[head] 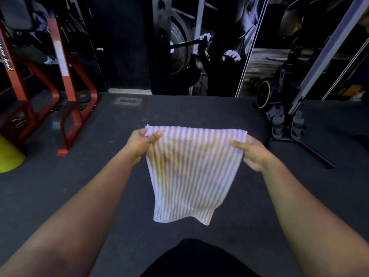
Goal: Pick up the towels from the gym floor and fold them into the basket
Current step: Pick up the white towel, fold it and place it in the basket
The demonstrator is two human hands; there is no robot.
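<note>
Head view: the left hand is pinching the striped towel at its top left corner, the right hand is pinching the top right corner; the towel is hanging above the dark gym floor.

one striped towel, two hands, one red rack

Dim gym, dark rubber floor. Red steel machine frame at left, yellow cone by it at the frame edge. Back wall carries a black-and-white mural of a lifter with a barbell. At right, a yellow-rimmed weight plate and a grey cable-machine frame.
</note>
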